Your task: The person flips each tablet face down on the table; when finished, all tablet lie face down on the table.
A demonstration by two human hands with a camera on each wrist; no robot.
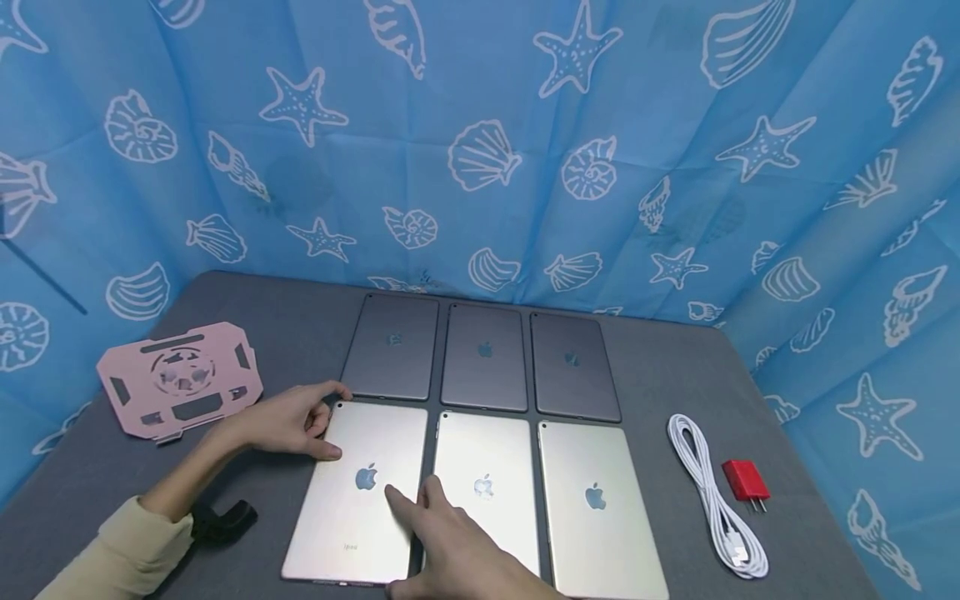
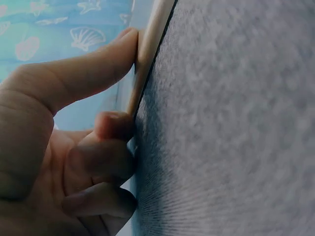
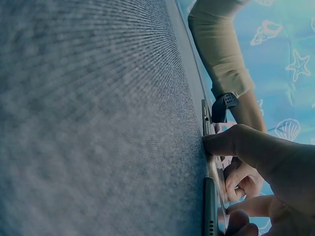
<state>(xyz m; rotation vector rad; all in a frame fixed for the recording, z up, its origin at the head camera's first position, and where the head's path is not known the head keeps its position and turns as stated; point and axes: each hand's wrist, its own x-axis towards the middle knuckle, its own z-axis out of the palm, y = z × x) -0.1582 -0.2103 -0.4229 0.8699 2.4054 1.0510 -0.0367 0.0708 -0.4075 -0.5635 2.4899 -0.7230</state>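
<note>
A silver tablet (image 1: 352, 517) lies back side up at the left of the front row. My left hand (image 1: 288, 423) touches its upper left corner with the forefinger and its left edge with the thumb; the other fingers are bent. In the left wrist view that thumb rests at the tablet's rim (image 2: 148, 46). At the lower right corner is my right hand (image 1: 457, 537), thumb at the bottom edge and forefinger over the back. Beside it lie a second silver tablet (image 1: 487, 446), partly hidden by this hand, and a third silver tablet (image 1: 600, 533).
Three dark grey tablets (image 1: 483, 375) form a row behind. A pink panel with cut-outs (image 1: 138, 379) lies at the left. On the right are a coiled white cable (image 1: 697, 467) and a red charger plug (image 1: 745, 479). A blue shell-print curtain (image 1: 420, 167) borders the grey table (image 1: 645, 358).
</note>
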